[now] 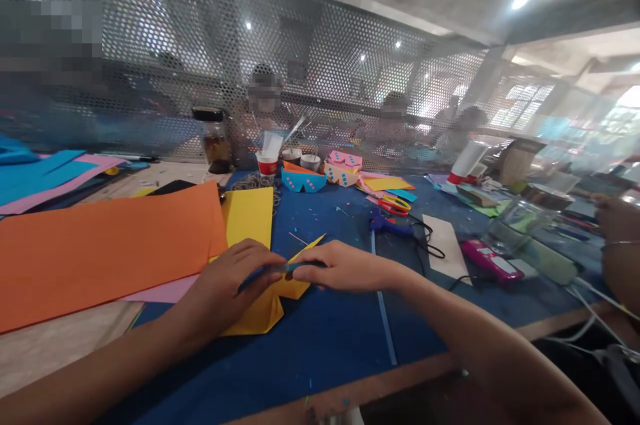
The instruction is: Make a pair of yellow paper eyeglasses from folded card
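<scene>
Left hand [233, 285]: grip nearly pinched, fingertips at one end of blue piece; exact hold can't be told.
Right hand [345, 267]: grip pinched, thumb and fingers on the other end.
Blue piece [289, 267]: between both hands, mostly covered.
Yellow paper [296, 287]: creased, on counter [340, 351], under and beside the hands.
Blue strip [384, 318]: right of right hand, passing under forearm.
Orange sheet [100, 245]: left of left hand.
Glue gun [390, 223]: beyond right hand.
Scissors [395, 204]: just behind glue gun.
Blue mask [303, 181]: farther back, near red cup [267, 165].
Mesh screen [325, 71]: behind everything on counter.
</scene>
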`<state>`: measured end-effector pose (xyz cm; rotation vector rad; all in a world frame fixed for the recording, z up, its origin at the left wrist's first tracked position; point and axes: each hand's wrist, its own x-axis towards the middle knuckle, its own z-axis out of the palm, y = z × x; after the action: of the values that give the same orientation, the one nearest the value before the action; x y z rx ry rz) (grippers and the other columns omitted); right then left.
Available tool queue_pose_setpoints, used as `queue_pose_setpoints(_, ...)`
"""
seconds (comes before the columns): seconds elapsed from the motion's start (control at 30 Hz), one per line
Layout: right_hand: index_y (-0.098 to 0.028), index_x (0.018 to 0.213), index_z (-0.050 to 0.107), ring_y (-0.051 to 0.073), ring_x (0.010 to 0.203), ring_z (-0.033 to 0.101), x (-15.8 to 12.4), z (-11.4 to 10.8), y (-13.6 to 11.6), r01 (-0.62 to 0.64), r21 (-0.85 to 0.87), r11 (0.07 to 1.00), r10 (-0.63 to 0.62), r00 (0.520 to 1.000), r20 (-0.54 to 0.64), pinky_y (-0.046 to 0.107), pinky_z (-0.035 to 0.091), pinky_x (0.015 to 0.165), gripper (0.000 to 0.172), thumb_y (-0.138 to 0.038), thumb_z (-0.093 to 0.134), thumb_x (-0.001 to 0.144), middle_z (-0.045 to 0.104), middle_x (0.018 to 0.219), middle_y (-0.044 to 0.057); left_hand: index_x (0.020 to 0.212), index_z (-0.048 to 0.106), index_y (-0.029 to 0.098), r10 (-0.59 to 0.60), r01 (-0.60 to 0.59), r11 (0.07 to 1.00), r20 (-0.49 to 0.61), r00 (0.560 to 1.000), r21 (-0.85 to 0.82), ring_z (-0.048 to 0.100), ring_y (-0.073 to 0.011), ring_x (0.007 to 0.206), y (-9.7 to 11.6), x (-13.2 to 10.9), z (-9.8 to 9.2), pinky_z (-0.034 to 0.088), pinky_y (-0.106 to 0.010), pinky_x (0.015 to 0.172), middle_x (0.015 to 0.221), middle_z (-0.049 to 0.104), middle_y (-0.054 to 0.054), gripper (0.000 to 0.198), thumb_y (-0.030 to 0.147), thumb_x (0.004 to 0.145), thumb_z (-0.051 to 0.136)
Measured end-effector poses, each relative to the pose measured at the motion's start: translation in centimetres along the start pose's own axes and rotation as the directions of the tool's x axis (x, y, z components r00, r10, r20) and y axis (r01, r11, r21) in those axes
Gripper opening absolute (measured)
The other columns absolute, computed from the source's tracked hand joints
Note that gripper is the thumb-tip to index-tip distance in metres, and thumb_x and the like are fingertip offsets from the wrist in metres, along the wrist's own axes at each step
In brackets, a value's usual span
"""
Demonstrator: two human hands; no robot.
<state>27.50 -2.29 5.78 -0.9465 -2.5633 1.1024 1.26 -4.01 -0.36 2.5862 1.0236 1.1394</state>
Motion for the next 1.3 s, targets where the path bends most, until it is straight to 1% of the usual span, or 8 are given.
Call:
queue_pose_setpoints(0.2, -0.021, 0.129, 0.078, 0.024, 0.110, 0.075, 0.1, 0.9, -0.6, -0.002, -0.221, 0.975, -0.016, 0.997, -0.080, 0.032, 0.050, 0.095, 0.031, -0.038, 0.057, 0.114, 0.083, 0.123, 0.009, 0.109, 0.077, 0.022, 0.125, -0.135, 0.974, 0.062, 0.990, 0.184, 0.070, -0.0239, 0.091, -0.9, -0.5, 0.2, 0.053, -0.035, 0.081, 0.095, 0.078, -0.007, 0.038, 0.039, 0.117, 0.044)
queue_pose_setpoints(0.37, -0.021, 0.120, 0.079, 0.028, 0.109, 0.076, -1.4, -1.0, 0.0, -0.121, -0.371, 0.921, 0.013, 0.960, -0.280, 0.034, 0.050, 0.089, 0.024, -0.034, 0.061, 0.112, 0.083, 0.119, 0.010, 0.090, 0.079, 0.027, -0.159, 0.158, 0.975, -0.004, 0.987, 0.155, 0.070, -0.0262, 0.083, -2.7, -0.3, -1.9, 0.052, -0.037, 0.078, 0.084, 0.076, -0.006, 0.049, 0.057, 0.110, 0.046)
queue_pose_setpoints(0.47, -0.021, 0.128, 0.076, 0.027, 0.107, 0.075, -2.4, -2.3, 1.0, -0.153, -0.261, 0.953, 0.034, 0.912, -0.409, 0.035, 0.052, 0.091, 0.028, -0.034, 0.057, 0.112, 0.081, 0.120, 0.010, 0.087, 0.078, 0.029, -0.347, 0.351, 0.928, -0.049, 0.937, 0.124, 0.073, -0.0295, 0.086, -3.5, 0.1, -2.5, 0.053, -0.038, 0.077, 0.091, 0.078, -0.007, 0.053, 0.072, 0.103, 0.050)
queue_pose_setpoints(0.6, -0.031, 0.160, 0.056, 0.019, 0.084, 0.069, -2.6, -2.0, 2.1, -0.063, -0.131, 0.989, -0.014, 0.858, -0.513, 0.033, 0.053, 0.084, 0.050, -0.025, 0.050, 0.111, 0.078, 0.102, 0.003, 0.104, 0.081, 0.028, -0.332, 0.339, 0.926, -0.067, 0.941, 0.166, 0.074, -0.0327, 0.099, -4.1, 0.6, -1.4, 0.056, -0.041, 0.088, 0.104, 0.081, -0.010, 0.048, 0.067, 0.103, 0.053)
queue_pose_setpoints(0.7, -0.028, 0.138, 0.073, 0.014, 0.072, 0.065, -2.3, -1.2, 2.3, 0.048, 0.048, 0.998, -0.015, 0.845, -0.534, 0.029, 0.054, 0.076, 0.037, -0.025, 0.049, 0.110, 0.074, 0.091, 0.001, 0.113, 0.081, 0.026, -0.300, 0.304, 0.930, -0.051, 0.953, 0.206, 0.072, -0.0338, 0.103, -4.4, 0.9, -0.6, 0.056, -0.045, 0.094, 0.105, 0.081, -0.011, 0.045, 0.060, 0.106, 0.053)
queue_pose_setpoints(0.9, -0.020, 0.134, 0.068, 0.020, 0.112, 0.078, -1.7, -1.5, 2.7, 0.252, 0.434, 0.865, -0.047, 0.902, -0.429, 0.039, 0.058, 0.104, 0.036, -0.022, 0.044, 0.107, 0.083, 0.117, 0.009, 0.116, 0.082, 0.025, -0.167, 0.153, 0.964, 0.049, 0.985, 0.216, 0.069, -0.0300, 0.104, -3.5, 0.7, -0.8, 0.055, -0.042, 0.095, 0.103, 0.079, -0.006, 0.043, 0.058, 0.107, 0.055)
queue_pose_setpoints(1.1, -0.024, 0.122, 0.064, 0.021, 0.113, 0.077, -0.8, -0.4, 4.0, 0.088, 0.105, 0.991, -0.032, 0.894, -0.446, 0.038, 0.056, 0.102, 0.032, -0.007, 0.060, 0.096, 0.083, 0.117, 0.004, 0.113, 0.086, 0.033, -0.109, 0.085, 0.990, 0.225, 0.968, 0.114, 0.071, -0.0289, 0.106, -2.5, -0.6, 0.0, 0.058, -0.040, 0.093, 0.110, 0.079, -0.008, 0.036, 0.058, 0.106, 0.062)
queue_pose_setpoints(1.3, -0.026, 0.128, 0.065, 0.025, 0.123, 0.068, -0.5, 0.6, 4.5, -0.011, -0.282, 0.959, -0.081, 0.947, -0.311, 0.041, 0.048, 0.108, 0.048, 0.004, 0.054, 0.092, 0.077, 0.129, 0.005, 0.114, 0.087, 0.035, -0.139, 0.141, 0.990, 0.236, 0.962, 0.009, 0.073, -0.0267, 0.102, -3.0, -1.1, 0.4, 0.061, -0.035, 0.086, 0.109, 0.079, -0.007, 0.035, 0.059, 0.105, 0.063)
